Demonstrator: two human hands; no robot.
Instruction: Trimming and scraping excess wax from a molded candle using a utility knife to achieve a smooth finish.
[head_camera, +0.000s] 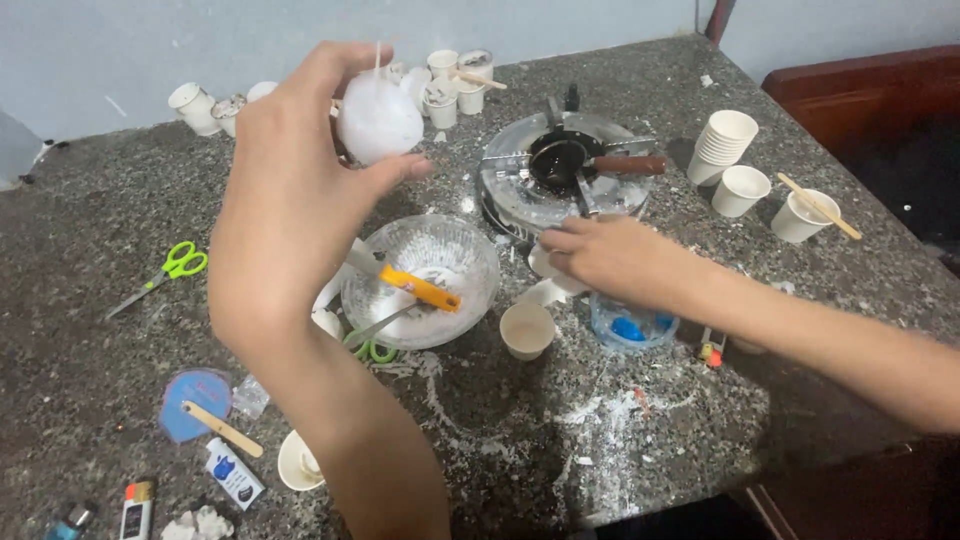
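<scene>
Head view: left hand (290, 200) raised over the counter (80, 250), fingers (395, 172) and thumb curled around 1 white wax lump (378, 120) with a thin wick sticking up; lump is held in the air, above and left of the glass bowl (475, 262). Right hand (615, 258) low, palm down, fingers close together and resting on white wax scraps (545, 292) just in front of the stove; can't tell if anything is pinched under it.

Outward from hands: 1 glass bowl with white residue, 1 yellow-handled scraper (418, 288) lying across it, 1 metal tool with green grip (375, 345) leaning at its rim. 1 small paper cup (527, 330) just right of the bowl, 1 clear container with blue bits (630, 327) under the right wrist. 1 gas stove (560, 185) carrying 1 small dark pan with wooden handle (580, 162).

Right side: 1 stack of paper cups (724, 145), 2 single cups beside it, one with a wooden stick (818, 205). Back edge: a cluster of small white cups (455, 85), too crowded to count exactly. Left: 1 green scissors (165, 272). Near edge: 1 blue round piece with a wooden stick (195, 405), 1 tipped cup (298, 462), 2 lighters (137, 508). White wax spill across the counter front.
</scene>
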